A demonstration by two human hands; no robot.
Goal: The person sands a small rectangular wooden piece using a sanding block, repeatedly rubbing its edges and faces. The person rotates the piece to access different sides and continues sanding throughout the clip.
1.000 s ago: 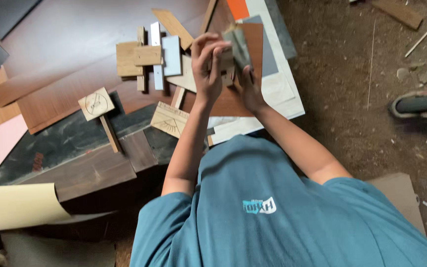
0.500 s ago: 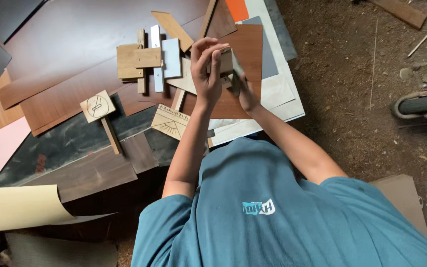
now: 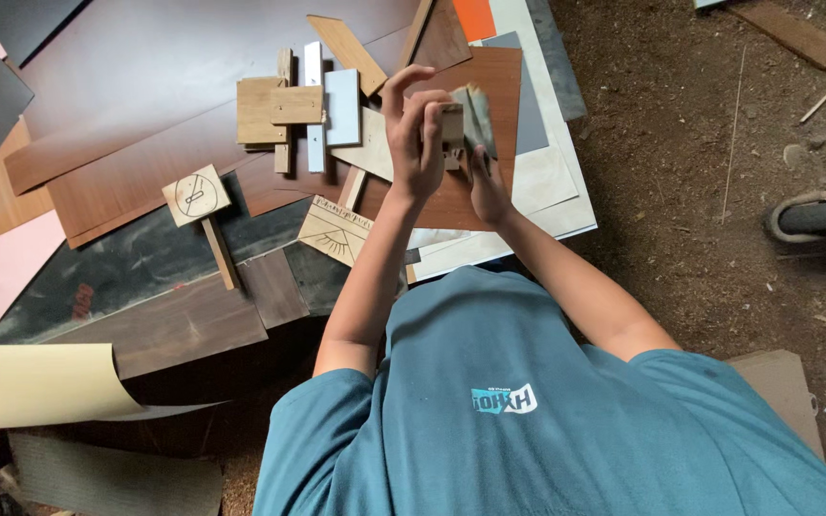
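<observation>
**Two hands on one little wood block**

You hold a small light-brown wooden block (image 3: pixel 452 127) up above the reddish-brown board (image 3: pixel 504 86). Your left hand (image 3: pixel 416 143) wraps its fingers shut around the block's left side. Your right hand (image 3: pixel 486 177) pinches a grey-green flat piece (image 3: pixel 478 115) pressed against the block's right side. Just left of your hands lie a pale blue strip (image 3: pixel 315 105) and a square tan wood piece (image 3: pixel 258 110). Lower down sits a small wooden paddle with a drawn circle (image 3: pixel 196 195).

Teal shirt (image 3: pixel 528 401) — brown panel (image 3: pixel 489 96)
</observation>
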